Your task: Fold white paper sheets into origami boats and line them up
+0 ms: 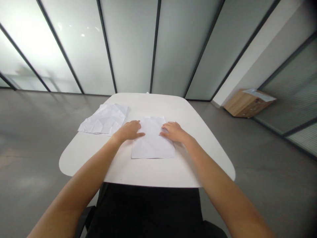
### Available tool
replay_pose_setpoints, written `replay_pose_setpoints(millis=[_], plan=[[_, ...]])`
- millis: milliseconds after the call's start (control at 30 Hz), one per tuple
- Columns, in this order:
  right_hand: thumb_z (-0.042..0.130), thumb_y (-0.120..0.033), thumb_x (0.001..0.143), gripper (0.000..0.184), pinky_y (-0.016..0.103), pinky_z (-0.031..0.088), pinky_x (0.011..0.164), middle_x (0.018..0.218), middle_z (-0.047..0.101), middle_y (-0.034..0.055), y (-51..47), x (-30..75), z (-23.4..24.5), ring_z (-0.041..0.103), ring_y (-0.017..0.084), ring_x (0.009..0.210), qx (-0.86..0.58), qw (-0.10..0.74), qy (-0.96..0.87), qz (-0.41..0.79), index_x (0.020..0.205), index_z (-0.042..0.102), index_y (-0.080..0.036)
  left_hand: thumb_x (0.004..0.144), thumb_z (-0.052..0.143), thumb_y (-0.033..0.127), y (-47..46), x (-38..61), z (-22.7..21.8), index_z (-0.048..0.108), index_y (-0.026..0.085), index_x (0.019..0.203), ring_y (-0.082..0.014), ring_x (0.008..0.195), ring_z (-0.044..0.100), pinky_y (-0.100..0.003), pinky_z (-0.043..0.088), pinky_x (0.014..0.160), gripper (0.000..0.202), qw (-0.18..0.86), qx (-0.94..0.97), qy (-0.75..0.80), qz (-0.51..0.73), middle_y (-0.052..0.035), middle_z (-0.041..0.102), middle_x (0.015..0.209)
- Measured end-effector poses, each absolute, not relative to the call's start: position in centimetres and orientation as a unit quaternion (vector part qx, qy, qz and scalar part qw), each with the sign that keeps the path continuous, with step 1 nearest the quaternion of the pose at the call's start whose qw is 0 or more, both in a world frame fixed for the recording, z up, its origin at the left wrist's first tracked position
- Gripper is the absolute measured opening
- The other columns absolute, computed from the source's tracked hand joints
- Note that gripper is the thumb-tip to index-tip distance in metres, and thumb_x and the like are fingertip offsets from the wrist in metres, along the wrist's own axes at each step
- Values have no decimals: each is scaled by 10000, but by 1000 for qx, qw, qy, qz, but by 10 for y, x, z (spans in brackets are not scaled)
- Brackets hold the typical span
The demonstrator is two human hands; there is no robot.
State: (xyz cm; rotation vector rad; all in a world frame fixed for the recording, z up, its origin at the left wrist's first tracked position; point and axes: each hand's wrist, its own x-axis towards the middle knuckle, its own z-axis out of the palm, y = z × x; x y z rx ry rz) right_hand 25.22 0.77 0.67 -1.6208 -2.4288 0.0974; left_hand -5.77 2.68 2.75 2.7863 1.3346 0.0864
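White paper (153, 145) lies flat on the white table in front of me, its near edge parallel to the table's front. I cannot tell whether it is one sheet or a stack. My left hand (130, 130) rests on its left edge, fingers stretched out and thumb pointing inward. Across from it, my right hand (175, 131) lies on the right edge with its fingers extended too. Neither hand grips anything. To the left of my left hand is a pile of creased white paper (105, 118), apart from the sheet.
The white table (153, 173) has rounded corners, and its front edge is close to my lap. Frosted glass panels (131, 46) stand behind it. A wooden cabinet (244, 103) with papers on top is on the grey floor at the right.
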Motion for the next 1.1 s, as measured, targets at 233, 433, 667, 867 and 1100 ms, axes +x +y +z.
replay_pose_setpoints(millis=[233, 433, 667, 867, 1100], plan=[[646, -345, 1018, 282, 548, 342, 1257, 1310, 738, 200, 2, 209, 9, 600, 355, 1370, -514, 129, -848, -25, 1202, 732, -149, 1030, 496, 727, 19, -16, -2, 588, 98, 1409, -366, 1528, 476, -488, 323, 1283, 740, -19, 911, 390, 133, -273, 507, 1617], [548, -412, 1057, 669, 596, 143, 1356, 1767, 339, 155, 13, 202, -8, 216, 364, 1671, -483, 126, -866, 3, 1669, 407, -178, 1008, 467, 786, 27, -20, -7, 392, 141, 1635, -333, 1598, 386, -487, 252, 1309, 903, 29, 924, 359, 127, -227, 488, 1655], [481, -700, 1037, 815, 589, 140, 1365, 1781, 305, 116, 21, 209, -17, 224, 382, 1667, -536, 86, -837, 70, 1694, 392, -227, 960, 429, 876, 28, -21, -12, 322, 115, 1706, -382, 1662, 242, -522, 183, 1348, 1071, 35, 906, 412, 94, -211, 301, 1770], [344, -776, 1038, 898, 630, 120, 1357, 1803, 245, 100, 18, 223, -11, 189, 367, 1678, -571, 36, -819, 43, 1735, 290, -212, 939, 361, 924, 26, -29, -7, 273, 157, 1738, -392, 1675, 192, -622, 90, 1353, 1111, 35, 886, 459, 58, -162, 221, 1800], [312, -844, 1004, 963, 705, 84, 1332, 1821, 174, 94, 20, 249, -9, 157, 387, 1682, -597, -3, -801, 35, 1754, 229, -245, 959, 338, 902, 26, -33, -5, 268, 169, 1743, -401, 1675, 185, -686, 54, 1337, 1075, 36, 879, 473, 52, -138, 213, 1803]])
